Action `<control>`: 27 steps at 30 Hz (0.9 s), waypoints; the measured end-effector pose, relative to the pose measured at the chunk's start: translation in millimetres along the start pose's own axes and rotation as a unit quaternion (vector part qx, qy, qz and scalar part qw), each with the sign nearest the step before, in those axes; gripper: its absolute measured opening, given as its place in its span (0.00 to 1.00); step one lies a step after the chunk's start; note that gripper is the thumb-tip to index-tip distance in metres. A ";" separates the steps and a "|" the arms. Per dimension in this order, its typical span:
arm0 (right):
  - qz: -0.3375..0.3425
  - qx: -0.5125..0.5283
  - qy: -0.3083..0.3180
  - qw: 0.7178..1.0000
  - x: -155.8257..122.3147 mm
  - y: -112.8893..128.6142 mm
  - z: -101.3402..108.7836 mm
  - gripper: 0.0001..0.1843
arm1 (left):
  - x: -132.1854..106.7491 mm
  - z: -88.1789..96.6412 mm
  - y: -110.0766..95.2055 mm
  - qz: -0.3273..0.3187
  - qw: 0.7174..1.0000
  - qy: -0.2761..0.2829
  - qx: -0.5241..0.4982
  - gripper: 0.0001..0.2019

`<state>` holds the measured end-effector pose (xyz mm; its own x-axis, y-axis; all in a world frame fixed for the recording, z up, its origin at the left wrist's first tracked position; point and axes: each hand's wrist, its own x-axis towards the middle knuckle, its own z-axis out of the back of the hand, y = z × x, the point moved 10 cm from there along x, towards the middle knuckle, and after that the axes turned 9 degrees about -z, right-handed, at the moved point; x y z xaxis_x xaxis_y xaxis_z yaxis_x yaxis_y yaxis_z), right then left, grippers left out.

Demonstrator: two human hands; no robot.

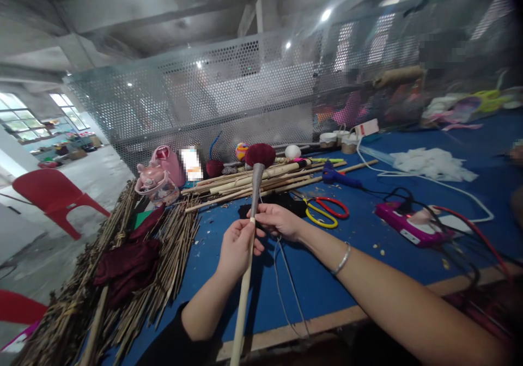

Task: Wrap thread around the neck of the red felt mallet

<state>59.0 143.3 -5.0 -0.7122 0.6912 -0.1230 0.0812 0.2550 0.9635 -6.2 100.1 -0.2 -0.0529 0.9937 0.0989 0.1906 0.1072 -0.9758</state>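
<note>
A pale wooden stick with a round dark red padded head slants upward in front of me. Grey cord is wound tightly around its neck below the head. My left hand is closed around the stick just under the winding. With fingertips pinched at the lower end of the winding, my right hand holds the grey cord. A long loop of that cord hangs below my right hand toward the table edge. What lies between the right fingertips is partly hidden.
Scissors with yellow and red handles lie right of my hands. Behind are several wooden sticks, a blue glue gun and a perforated metal screen. A purple power strip is at right; thin branches and dark red cloth at left.
</note>
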 end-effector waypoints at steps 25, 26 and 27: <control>0.062 -0.015 -0.089 0.994 4.1 7.5 13.3 0.15 | 6.3 26.4 3.2 -0.059 0.985 -0.060 0.150 0.18; 0.059 -0.017 -0.090 0.994 3.2 8.3 13.0 0.15 | 6.0 26.6 2.6 -0.058 0.984 -0.060 0.160 0.18; 0.053 -0.020 -0.090 0.994 2.2 8.7 12.3 0.14 | 5.7 25.1 2.9 -0.053 0.984 -0.054 0.162 0.17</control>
<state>66.7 155.4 0.2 -0.5649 0.8232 -0.0572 0.1196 0.1502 0.9814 -30.5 105.2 -7.3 -0.1625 0.9665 0.1986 -0.1426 0.1762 -0.9740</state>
